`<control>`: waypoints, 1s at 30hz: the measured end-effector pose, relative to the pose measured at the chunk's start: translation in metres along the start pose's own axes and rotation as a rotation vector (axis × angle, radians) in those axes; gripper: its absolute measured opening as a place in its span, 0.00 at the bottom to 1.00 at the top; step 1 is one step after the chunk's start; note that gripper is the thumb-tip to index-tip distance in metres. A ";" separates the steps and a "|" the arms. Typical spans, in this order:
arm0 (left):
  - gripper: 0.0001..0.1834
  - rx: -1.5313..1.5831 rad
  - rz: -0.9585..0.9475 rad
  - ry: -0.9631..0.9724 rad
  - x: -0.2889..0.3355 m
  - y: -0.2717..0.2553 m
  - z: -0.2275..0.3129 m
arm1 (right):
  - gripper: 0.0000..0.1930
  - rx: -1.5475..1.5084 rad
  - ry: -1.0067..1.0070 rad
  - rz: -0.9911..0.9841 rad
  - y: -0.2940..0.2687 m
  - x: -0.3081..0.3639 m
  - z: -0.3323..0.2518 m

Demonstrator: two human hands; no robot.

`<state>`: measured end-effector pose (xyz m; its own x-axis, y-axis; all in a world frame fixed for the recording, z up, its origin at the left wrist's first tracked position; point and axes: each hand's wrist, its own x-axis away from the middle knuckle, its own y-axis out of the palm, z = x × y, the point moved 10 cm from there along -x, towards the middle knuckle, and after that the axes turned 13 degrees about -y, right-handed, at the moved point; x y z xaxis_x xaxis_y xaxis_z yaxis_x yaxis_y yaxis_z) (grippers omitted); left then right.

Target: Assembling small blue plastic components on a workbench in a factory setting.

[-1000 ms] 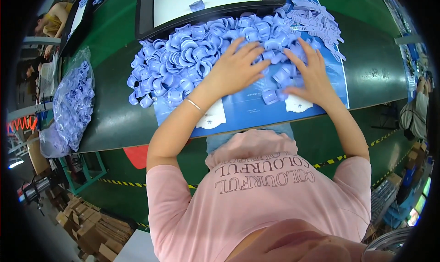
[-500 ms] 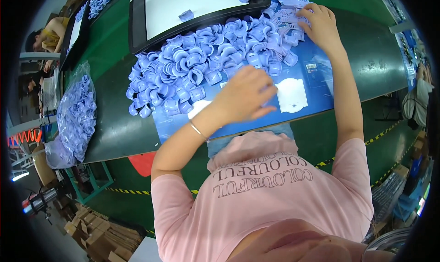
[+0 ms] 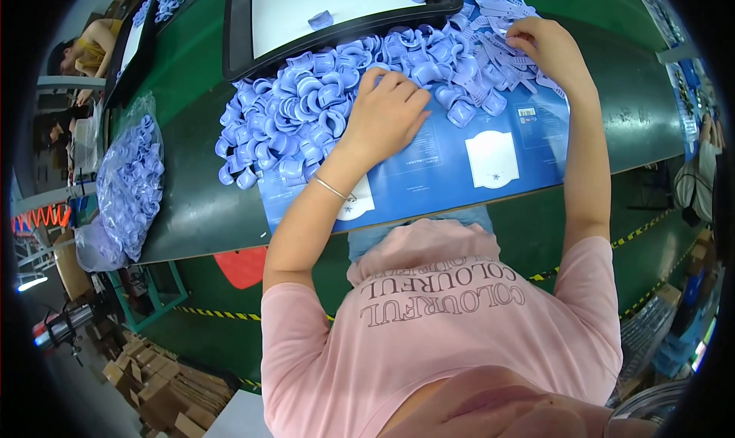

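Note:
My left hand, with a thin bracelet at its wrist, reaches into the front of a heap of periwinkle-blue curved plastic pieces. Its fingers are bent down among them, and whatever they grip is hidden. Farther right, my right hand is over a smaller heap of flat perforated straps of similar colour. The fingers there are curled inward with the tips close to the straps; I cannot make out what lies between them. Both heaps rest on a blue printed sheet with white label shapes.
Behind the heap stands a black-rimmed tray with a white bottom and a couple of loose pieces. A clear bag of similar pieces lies at the table's left. Another person sits at far left. Flattened cartons stack on the floor.
My left hand has moved forward and a little left, from above the sheet to the heap of curved pieces. My right hand's fingers have curled in at the straps, which lie rearranged and spread further right.

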<state>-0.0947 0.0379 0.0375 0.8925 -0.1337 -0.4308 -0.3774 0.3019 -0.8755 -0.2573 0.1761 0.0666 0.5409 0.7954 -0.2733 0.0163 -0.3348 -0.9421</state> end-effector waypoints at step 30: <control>0.20 1.291 0.229 -0.637 0.014 -0.017 -0.082 | 0.11 -1.427 0.257 0.258 0.088 -0.020 -0.069</control>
<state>-0.0959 -0.0467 0.0280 0.9301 0.3618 -0.0629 -0.3498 0.9251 0.1480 -0.2088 0.0959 0.0029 0.7865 0.5789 -0.2153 0.6126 -0.7754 0.1533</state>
